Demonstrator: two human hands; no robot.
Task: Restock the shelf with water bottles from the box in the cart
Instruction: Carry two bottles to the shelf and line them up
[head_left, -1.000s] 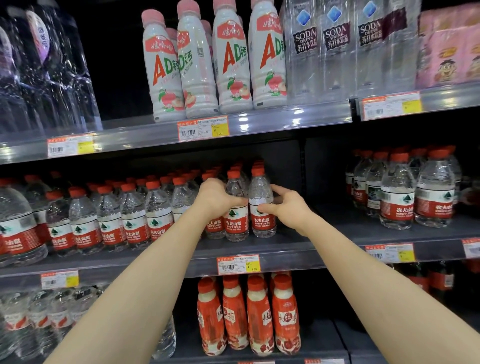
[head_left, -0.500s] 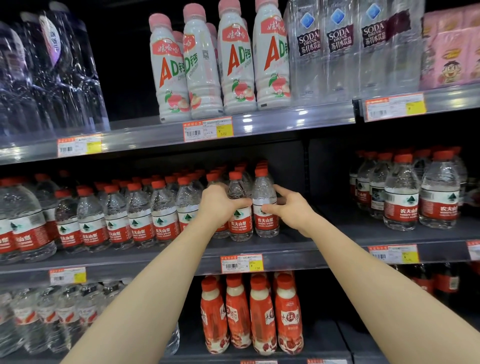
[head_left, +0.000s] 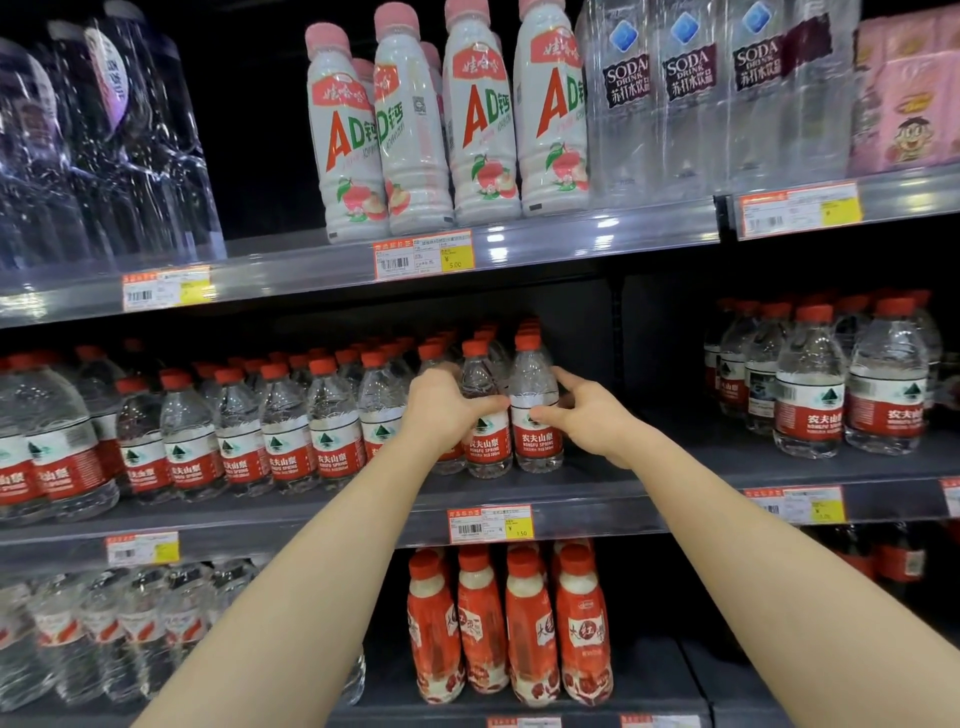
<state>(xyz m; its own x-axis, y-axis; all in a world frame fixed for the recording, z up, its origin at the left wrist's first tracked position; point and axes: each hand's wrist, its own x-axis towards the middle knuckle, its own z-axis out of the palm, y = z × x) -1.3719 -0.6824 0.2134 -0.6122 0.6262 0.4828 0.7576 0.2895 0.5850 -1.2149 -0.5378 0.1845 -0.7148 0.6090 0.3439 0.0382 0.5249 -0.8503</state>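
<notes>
left hand still gripping water bottle, right hand still gripping end bottle, unmoved

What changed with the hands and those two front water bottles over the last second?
Very little. The left hand remains wrapped around the left front bottle, and the right hand stays against the right front bottle, thumb on its label. Both bottles still stand upright at the shelf edge. Nothing was let go; only the camera shifted slightly.
</notes>
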